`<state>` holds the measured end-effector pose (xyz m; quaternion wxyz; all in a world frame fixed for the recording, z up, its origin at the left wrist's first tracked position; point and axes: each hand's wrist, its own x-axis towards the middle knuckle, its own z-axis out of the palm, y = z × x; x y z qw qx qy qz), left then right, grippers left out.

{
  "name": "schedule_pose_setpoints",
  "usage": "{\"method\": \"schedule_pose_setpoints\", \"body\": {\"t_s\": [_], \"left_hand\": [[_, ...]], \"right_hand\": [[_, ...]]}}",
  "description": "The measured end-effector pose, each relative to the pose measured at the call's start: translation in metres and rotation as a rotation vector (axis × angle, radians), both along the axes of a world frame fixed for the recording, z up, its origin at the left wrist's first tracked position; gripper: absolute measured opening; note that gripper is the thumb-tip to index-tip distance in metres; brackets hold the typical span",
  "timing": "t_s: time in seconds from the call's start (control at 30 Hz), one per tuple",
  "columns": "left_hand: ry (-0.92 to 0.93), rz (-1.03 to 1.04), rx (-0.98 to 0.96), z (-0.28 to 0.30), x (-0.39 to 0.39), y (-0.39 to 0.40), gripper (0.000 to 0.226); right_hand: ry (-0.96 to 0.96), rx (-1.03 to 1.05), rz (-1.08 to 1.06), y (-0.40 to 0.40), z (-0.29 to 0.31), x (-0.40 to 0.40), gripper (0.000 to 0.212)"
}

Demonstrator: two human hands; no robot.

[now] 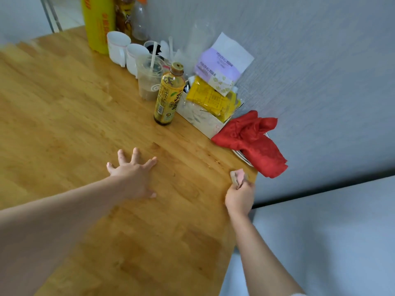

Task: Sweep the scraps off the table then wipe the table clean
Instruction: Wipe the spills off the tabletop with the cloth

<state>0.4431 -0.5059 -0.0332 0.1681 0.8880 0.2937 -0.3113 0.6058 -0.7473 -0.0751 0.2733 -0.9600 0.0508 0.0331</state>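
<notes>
My left hand (133, 175) lies flat on the wooden table (64, 116), fingers spread and straight, gripping nothing. My right hand (239, 198), at its 3 o'clock by the table's right edge, pinches a small pinkish-tan scrap (239, 177) in curled fingers. A few tiny crumbs (215, 162) sit on the wood at 11 o'clock from that hand, just short of the edge.

Containers, from the left: a tall yellow roll (98, 22) stands at the far edge, at 11 o'clock from my left hand. Beside it are a brown-labelled bottle (125, 16) and a clear bottle (140, 22), which looks empty. In front stand two white mugs (118, 47); I cannot tell what is in them. Next is a clear plastic cup (148, 81) with a straw and a little brownish drink at the bottom. Touching or just beside it, at its 4 o'clock, is a yellow tea bottle (168, 95), capped, with dark liquid low inside. Right of that, a pale patterned box (201, 118) against the wall holds yellow packets (211, 98), with a purple tissue pack (222, 65) on top.

At 1 o'clock from my right hand a red cloth (252, 139) is heaped over a plate rim (241, 155), hanging past the table's corner. The bottle and box crowd the stretch along the wall
</notes>
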Motion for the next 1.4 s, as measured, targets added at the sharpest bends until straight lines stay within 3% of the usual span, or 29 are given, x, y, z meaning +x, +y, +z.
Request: {"method": "schedule_pose_setpoints", "body": {"t_s": [0.07, 0.2, 0.23, 0.27, 0.3, 0.37, 0.4, 0.43, 0.47, 0.53, 0.6, 0.63, 0.7, 0.8, 0.87, 0.93, 1.03, 1.07, 1.1, 1.23, 1.3, 1.4], "left_hand": [[0.01, -0.01, -0.008, 0.001, 0.002, 0.0, 0.109], [0.032, -0.038, 0.007, -0.002, 0.004, 0.002, 0.108], [0.044, -0.046, 0.009, -0.002, 0.005, 0.002, 0.108], [0.055, -0.056, 0.01, -0.001, 0.007, 0.002, 0.109], [0.062, -0.064, 0.015, -0.001, 0.009, 0.002, 0.11], [0.076, -0.081, 0.03, 0.001, 0.011, 0.003, 0.112], [0.085, -0.088, 0.039, 0.002, 0.013, 0.002, 0.113], [0.096, -0.097, 0.038, 0.003, 0.016, 0.003, 0.113], [0.107, -0.113, 0.03, 0.004, 0.019, 0.004, 0.111], [0.109, -0.191, 0.014, 0.006, 0.024, 0.014, 0.099], [0.041, -0.258, 0.002, 0.009, 0.027, 0.037, 0.084], [-0.003, -0.255, 0.004, 0.012, 0.029, 0.054, 0.081], [-0.05, -0.238, 0.045, 0.018, 0.033, 0.089, 0.082], [0.0, -0.146, 0.015, 0.018, 0.035, 0.12, 0.092], [0.012, -0.114, -0.012, 0.013, 0.038, 0.125, 0.094], [0.013, -0.103, -0.018, 0.011, 0.039, 0.124, 0.096], [0.004, -0.12, -0.008, 0.011, 0.038, 0.127, 0.095], [-0.006, -0.129, -0.007, 0.01, 0.038, 0.128, 0.094], [-0.014, -0.134, -0.004, 0.01, 0.037, 0.13, 0.093], [0.0, -0.128, -0.003, 0.005, 0.04, 0.129, 0.094], [0.005, -0.128, -0.011, 0.004, 0.041, 0.131, 0.095], [0.005, -0.127, -0.019, 0.005, 0.041, 0.131, 0.094]], "right_hand": [[-0.091, -0.033, 0.245, 0.035, -0.012, -0.033, 0.027], [-0.06, 0.02, 1.208, 0.049, -0.022, -0.084, 0.033], [-0.047, 0.005, 1.254, 0.04, -0.016, -0.069, 0.033], [-0.007, -0.027, 1.152, 0.031, -0.012, -0.049, 0.033], [0.032, -0.033, 0.897, 0.021, -0.008, -0.026, 0.033], [0.079, 0.081, 0.171, 0.01, 0.005, 0.011, 0.031], [0.113, 0.117, -0.079, 0.016, 0.008, 0.014, 0.029], [0.105, 0.085, -0.145, 0.035, 0.009, 0.005, 0.029], [0.087, 0.071, -0.057, 0.06, 0.007, -0.012, 0.028], [0.144, 0.214, 0.436, 0.097, -0.002, -0.054, 0.029], [0.309, 0.214, 0.919, 0.107, -0.002, -0.071, 0.04], [0.39, 0.172, 1.005, 0.104, 0.004, -0.062, 0.047], [0.358, 0.104, 0.854, 0.088, 0.004, -0.03, 0.054], [0.151, 0.164, 0.181, 0.077, 0.01, 0.004, 0.024], [0.065, 0.121, 0.032, 0.099, 0.008, -0.005, 0.013], [0.013, 0.098, 0.28, 0.127, 0.0, -0.03, 0.02], [0.229, 0.133, 0.904, 0.144, 0.001, -0.052, 0.037], [0.273, 0.093, 0.958, 0.142, 0.005, -0.04, 0.041], [0.254, 0.07, 0.889, 0.139, 0.008, -0.023, 0.039], [0.023, 0.114, 0.218, 0.141, 0.013, 0.033, 0.029], [-0.019, 0.104, 0.231, 0.164, 0.005, 0.034, 0.03], [0.056, 0.141, 0.513, 0.188, -0.001, 0.007, 0.031]]}}
